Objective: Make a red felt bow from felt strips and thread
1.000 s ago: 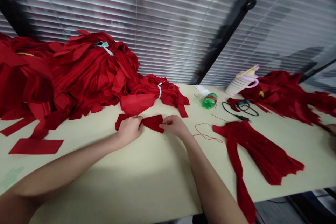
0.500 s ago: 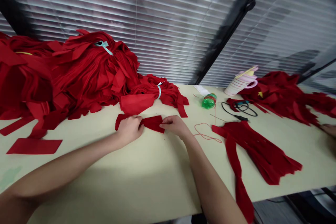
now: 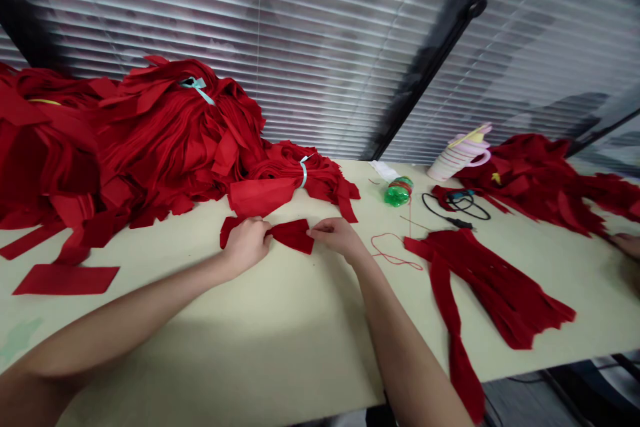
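Observation:
A short red fabric strip (image 3: 294,236) lies on the pale table in front of me, gathered near its middle and flaring at its right end. My left hand (image 3: 249,245) is closed over the gathered part, its fingertips pinching the cloth. The strip's left end pokes out behind that hand. At the right end, my right hand (image 3: 336,237) pinches the edge between thumb and fingers. Just beyond the strip sits a bundle of red strips (image 3: 320,177) tied with a light blue ribbon (image 3: 303,172). A loose red thread (image 3: 395,258) curls on the table right of my right hand.
Large red cloth bundles (image 3: 170,140) fill the back left. Rightward stand a green spool of thread (image 3: 399,192), a black cable (image 3: 457,220), a pink-and-white mug (image 3: 460,155) and a fan of red strips (image 3: 495,287). Another person's hand (image 3: 627,245) shows at the right edge.
My right hand has shifted very slightly to the right along the strip's edge. The left hand keeps its grip, and the strip stays in place.

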{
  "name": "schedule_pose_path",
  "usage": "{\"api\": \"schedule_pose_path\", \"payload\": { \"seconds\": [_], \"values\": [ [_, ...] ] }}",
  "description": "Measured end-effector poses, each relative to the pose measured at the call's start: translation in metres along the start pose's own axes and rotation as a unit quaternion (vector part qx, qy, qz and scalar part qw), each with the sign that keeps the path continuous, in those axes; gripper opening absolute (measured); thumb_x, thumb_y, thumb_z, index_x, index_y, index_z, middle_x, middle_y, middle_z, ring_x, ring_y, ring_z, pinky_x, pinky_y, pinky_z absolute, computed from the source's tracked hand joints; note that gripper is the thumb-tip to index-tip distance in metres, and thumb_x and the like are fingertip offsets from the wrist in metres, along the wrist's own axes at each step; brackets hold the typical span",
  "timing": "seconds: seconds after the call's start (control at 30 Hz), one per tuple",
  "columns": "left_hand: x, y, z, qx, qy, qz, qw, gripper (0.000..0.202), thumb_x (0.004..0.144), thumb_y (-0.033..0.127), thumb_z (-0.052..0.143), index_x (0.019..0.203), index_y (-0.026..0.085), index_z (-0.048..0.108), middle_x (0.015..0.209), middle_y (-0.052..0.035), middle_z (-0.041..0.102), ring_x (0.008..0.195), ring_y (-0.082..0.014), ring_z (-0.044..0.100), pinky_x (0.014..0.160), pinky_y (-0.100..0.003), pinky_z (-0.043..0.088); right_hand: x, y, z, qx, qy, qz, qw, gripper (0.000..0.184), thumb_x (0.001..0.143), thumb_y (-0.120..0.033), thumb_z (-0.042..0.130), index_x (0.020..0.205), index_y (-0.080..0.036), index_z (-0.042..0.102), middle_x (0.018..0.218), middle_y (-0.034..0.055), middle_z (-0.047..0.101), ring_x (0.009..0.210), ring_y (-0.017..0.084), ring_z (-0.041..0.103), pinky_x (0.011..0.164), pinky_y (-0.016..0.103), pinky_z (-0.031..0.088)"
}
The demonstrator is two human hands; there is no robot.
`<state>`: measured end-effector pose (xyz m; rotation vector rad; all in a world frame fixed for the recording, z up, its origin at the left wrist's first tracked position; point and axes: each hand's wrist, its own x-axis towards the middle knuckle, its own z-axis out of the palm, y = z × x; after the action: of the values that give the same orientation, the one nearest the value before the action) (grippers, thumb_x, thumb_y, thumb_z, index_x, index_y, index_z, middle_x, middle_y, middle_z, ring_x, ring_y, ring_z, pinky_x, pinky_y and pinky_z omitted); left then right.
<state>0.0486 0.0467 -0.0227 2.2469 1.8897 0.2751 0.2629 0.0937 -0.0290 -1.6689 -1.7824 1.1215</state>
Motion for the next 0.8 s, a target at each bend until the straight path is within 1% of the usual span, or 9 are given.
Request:
{"api": "schedule_pose_path", "payload": {
  "seconds": [0.13,0.23,0.37,0.47,0.6,0.8],
  "values": [
    [-0.0006,0.0008,0.0003,0.0,0.005,0.002,1.0,0.017,0.08,0.021,0.044,0.075,0.017,0.06,0.083,-0.0055,0.061,0.077,-0.0187,0.059,0.054,-0.026,0.038,-0.0012,-0.0017,-0.0021,0.025,0.012,-0.002,1.0,0.034,0.061,-0.044,0.066,0.071,-0.012,0.065,0.064,0.0033,0.059,0.051,0.009,0.043,0.044,0.021,0.029],
    [-0.0003,0.0011,0.0006,-0.002,0.005,0.002,1.0,0.016,0.079,0.02,0.045,0.077,0.017,0.061,0.084,-0.0056,0.062,0.078,-0.0191,0.059,0.056,-0.026,0.041,-0.0021,-0.0029,-0.0028,0.037,0.008,-0.007,0.999,0.035,0.062,-0.045,0.066,0.074,-0.012,0.066,0.068,0.0045,0.061,0.054,0.009,0.046,0.046,0.021,0.031],
    [0.0007,0.0015,0.0011,-0.003,0.005,0.0,1.0,0.018,0.08,0.02,0.044,0.079,0.016,0.062,0.085,-0.0069,0.062,0.08,-0.0202,0.06,0.058,-0.027,0.043,-0.0022,-0.0016,-0.0043,0.042,-0.013,0.003,0.999,0.028,0.056,-0.035,0.07,0.07,-0.011,0.065,0.065,0.0038,0.061,0.055,0.01,0.047,0.047,0.02,0.034],
    [0.0009,0.0015,0.0017,-0.002,0.004,-0.001,1.0,0.02,0.081,0.02,0.044,0.084,0.016,0.063,0.087,-0.0077,0.063,0.083,-0.0215,0.061,0.061,-0.028,0.045,-0.0014,0.0006,-0.0044,0.035,-0.022,0.013,0.999,0.022,0.054,-0.028,0.068,0.066,-0.011,0.065,0.061,0.0032,0.06,0.053,0.01,0.047,0.046,0.021,0.034],
    [0.0004,0.0017,0.0026,-0.002,0.001,-0.003,1.0,0.02,0.081,0.02,0.044,0.088,0.016,0.062,0.088,-0.0079,0.064,0.084,-0.022,0.061,0.062,-0.028,0.045,-0.0001,0.0027,-0.0024,0.022,-0.024,0.006,0.999,0.017,0.054,-0.027,0.065,0.062,-0.012,0.066,0.057,0.002,0.059,0.052,0.01,0.047,0.047,0.021,0.033],
    [-0.0025,0.0027,0.0057,0.001,0.011,-0.009,1.0,0.018,0.083,0.022,0.043,0.089,0.016,0.059,0.088,-0.0079,0.063,0.084,-0.0234,0.061,0.061,-0.03,0.045,0.0014,0.0047,0.0,0.005,-0.022,-0.002,1.0,0.012,0.055,-0.023,0.063,0.061,-0.012,0.066,0.056,0.0022,0.059,0.051,0.01,0.047,0.046,0.021,0.034]
  ]
}}
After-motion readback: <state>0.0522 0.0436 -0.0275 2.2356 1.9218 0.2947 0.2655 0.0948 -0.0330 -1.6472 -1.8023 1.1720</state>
